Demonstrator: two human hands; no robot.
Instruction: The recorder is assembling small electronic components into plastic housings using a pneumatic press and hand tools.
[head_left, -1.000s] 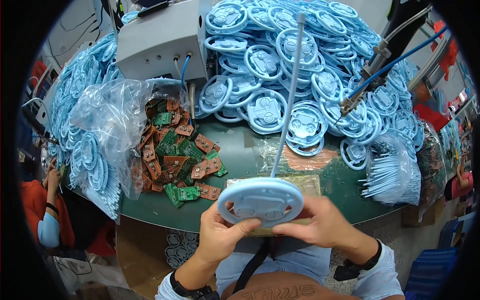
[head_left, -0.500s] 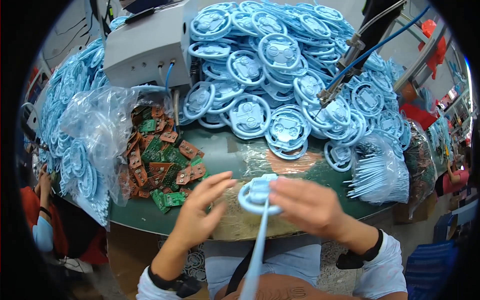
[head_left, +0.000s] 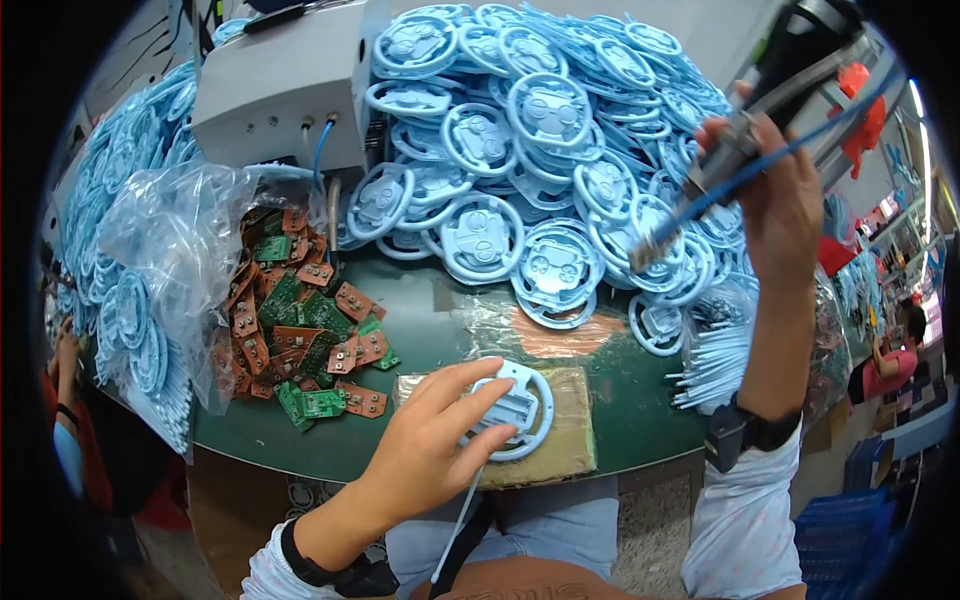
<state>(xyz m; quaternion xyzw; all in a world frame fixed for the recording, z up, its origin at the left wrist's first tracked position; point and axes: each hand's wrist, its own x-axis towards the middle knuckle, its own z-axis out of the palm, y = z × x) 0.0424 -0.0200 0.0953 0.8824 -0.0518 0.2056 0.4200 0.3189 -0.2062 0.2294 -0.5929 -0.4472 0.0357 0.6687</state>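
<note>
On a tape-covered cardboard pad (head_left: 575,440) at the table's front edge lies a light-blue ring-shaped plastic part (head_left: 543,412), shaped like a toy steering wheel. My left hand (head_left: 425,440) grips it from the left, thumb and fingers across its face. A thin pale stick (head_left: 460,520) runs from the part toward my lap. Up at the right, my right hand (head_left: 785,200) is closed around a hanging power screwdriver (head_left: 725,155), with a blue hose alongside. Its slanted metal tip is over the heap of light-blue parts (head_left: 480,235); motion blurs the tool.
Left of the pad lie loose red and green circuit boards (head_left: 310,340), beside a clear plastic bag (head_left: 185,240). A grey metal box (head_left: 280,95) with cables stands behind them. Bagged light-blue sticks (head_left: 715,350) lie at the right. Another person (head_left: 885,365) is at the far right.
My right hand has let go of the light-blue part and moved up right to grasp the screwdriver. The part now rests on the pad under my left hand, which was apart from it.
</note>
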